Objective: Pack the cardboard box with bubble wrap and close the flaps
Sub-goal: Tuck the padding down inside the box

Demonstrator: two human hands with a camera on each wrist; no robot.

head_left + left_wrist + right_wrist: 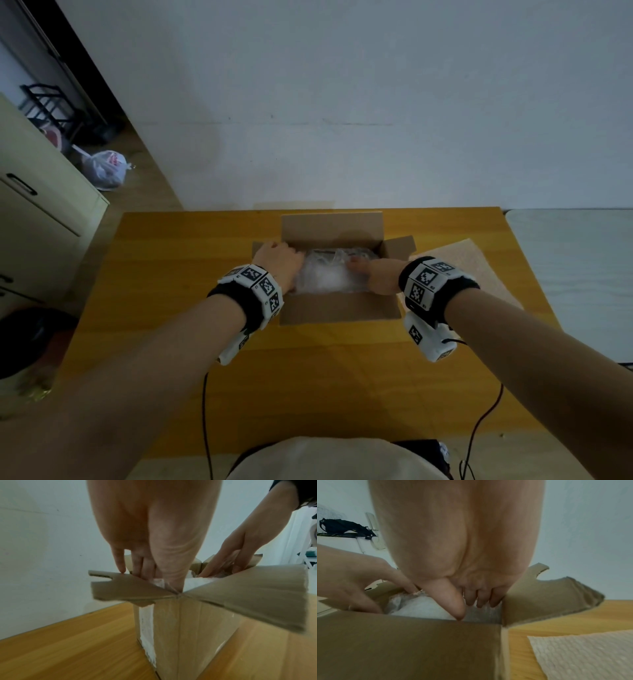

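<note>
An open cardboard box stands mid-table with all its flaps spread outward. Crumpled clear bubble wrap fills its inside. My left hand reaches in at the left wall, with straight fingers pointing down beside the wrap; the little finger touches the left flap's edge. My right hand is in at the right side, its fingers pressing down on the wrap by the right wall, thumb stretched out. Both sets of fingertips are partly hidden inside the box.
A pinkish sheet of bubble wrap lies flat on the yellow wooden table, right of the box. A cream cabinet stands to the left and a white surface to the right. Two cables hang over the near edge.
</note>
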